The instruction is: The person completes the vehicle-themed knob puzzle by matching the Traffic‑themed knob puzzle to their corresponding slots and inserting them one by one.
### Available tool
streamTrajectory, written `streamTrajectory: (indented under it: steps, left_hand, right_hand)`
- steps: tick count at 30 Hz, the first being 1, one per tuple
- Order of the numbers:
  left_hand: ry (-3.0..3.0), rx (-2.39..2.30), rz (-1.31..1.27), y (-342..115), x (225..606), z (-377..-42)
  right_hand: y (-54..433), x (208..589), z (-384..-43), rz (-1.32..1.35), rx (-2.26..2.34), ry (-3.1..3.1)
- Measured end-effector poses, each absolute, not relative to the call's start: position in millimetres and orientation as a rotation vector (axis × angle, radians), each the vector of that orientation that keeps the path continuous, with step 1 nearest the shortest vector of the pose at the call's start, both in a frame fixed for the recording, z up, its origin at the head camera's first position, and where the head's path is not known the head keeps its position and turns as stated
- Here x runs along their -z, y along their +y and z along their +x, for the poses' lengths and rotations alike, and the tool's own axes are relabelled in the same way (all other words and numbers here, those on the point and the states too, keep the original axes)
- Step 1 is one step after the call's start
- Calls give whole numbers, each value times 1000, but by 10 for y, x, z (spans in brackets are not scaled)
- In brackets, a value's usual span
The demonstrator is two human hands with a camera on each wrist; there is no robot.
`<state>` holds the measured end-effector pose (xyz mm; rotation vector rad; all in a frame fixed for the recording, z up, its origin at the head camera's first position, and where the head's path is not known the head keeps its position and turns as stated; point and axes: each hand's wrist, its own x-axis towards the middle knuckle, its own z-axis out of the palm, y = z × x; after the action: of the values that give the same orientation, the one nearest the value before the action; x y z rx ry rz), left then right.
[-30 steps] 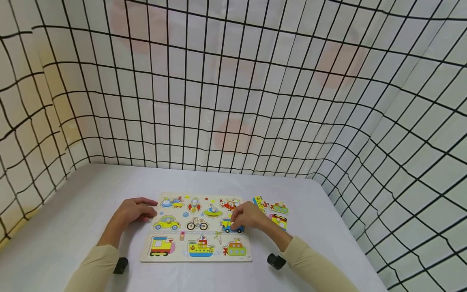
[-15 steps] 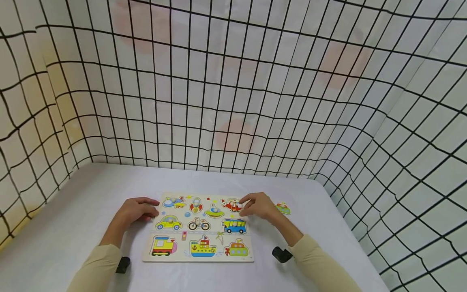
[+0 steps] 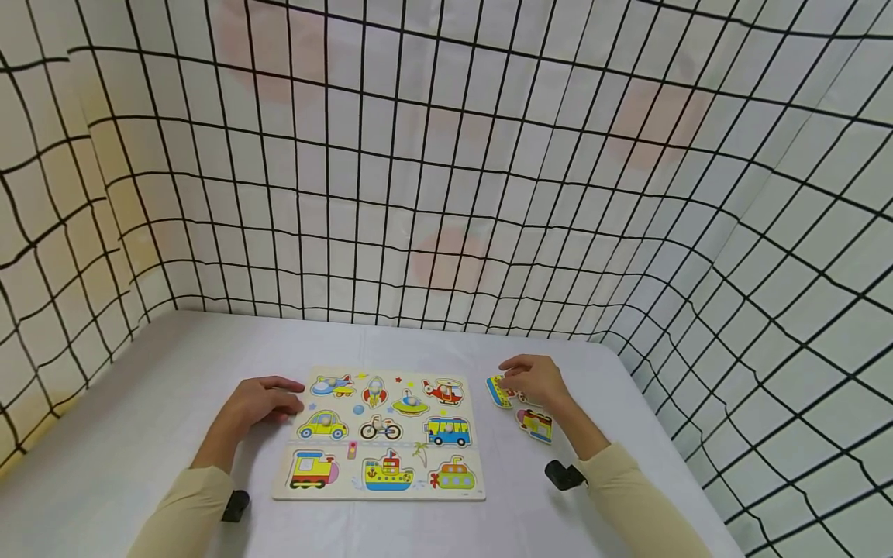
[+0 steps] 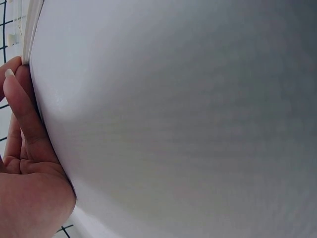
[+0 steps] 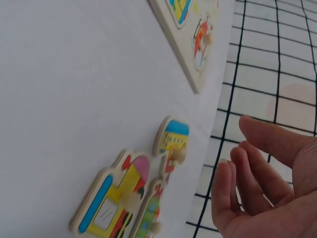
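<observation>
A wooden peg puzzle board [image 3: 347,487] lies on the white table. Knobbed plane, rocket, helicopter, saucer, car, bicycle and bus pieces fill its upper two rows; the bottom row shows train, ship and submarine pictures without knobs. My left hand [image 3: 260,401] rests on the table, its fingertips at the board's left edge. Right of the board, my right hand [image 3: 537,381] hovers over loose pieces with nothing between its fingers. Beneath it lie a ship piece [image 3: 498,392], a train piece [image 3: 536,425] and a submarine piece [image 5: 148,213], mostly covered by the hand in the head view.
Black wrist cameras sit under both wrists, the left camera [image 3: 236,506] and the right camera [image 3: 563,475]. White walls with a black grid [image 3: 446,194] enclose the table [image 3: 391,531] at the back and sides.
My right hand has left the bus, passed by the helicopter and moved right to the loose pieces. The left hand stays at the board's edge.
</observation>
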<state>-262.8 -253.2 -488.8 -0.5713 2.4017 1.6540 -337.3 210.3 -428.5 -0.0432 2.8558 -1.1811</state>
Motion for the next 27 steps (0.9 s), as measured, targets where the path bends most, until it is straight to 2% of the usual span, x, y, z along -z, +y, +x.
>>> streamTrajectory:
  steps: [14, 27]
  left_hand:
    - [2398, -1654, -585, -2527, 4886, -2629]
    - [2397, -1645, -595, -2529, 4886, -2626]
  right_hand:
    - [2699, 4429, -3385, 61, 1145, 2713]
    - [2814, 4605, -3238, 44, 1106, 2651]
